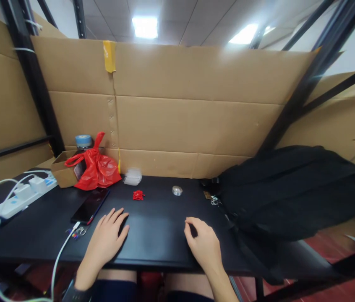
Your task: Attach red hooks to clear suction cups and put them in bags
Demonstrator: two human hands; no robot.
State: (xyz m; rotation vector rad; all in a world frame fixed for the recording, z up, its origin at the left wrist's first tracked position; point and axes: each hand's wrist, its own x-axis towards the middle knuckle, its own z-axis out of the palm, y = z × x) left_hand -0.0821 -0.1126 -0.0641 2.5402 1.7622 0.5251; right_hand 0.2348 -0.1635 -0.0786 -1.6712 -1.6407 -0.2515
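Observation:
My left hand lies palm down on the black tabletop, fingers stretched out and holding nothing. Just beyond it is a dark phone, plugged into a white cable. A small bundle of keys is beside that wrist. My right hand rests on the right side of the table, thumb and forefinger curled together in a pinch; anything between them is too small or hidden to make out. Ahead of the hands are a small red coiled item and a round clear roll, perhaps tape.
A black backpack fills the right side. At the back left stand a red plastic bag, a small cardboard box and a blue-lidded container. A power strip lies left. Cardboard panels wall the back.

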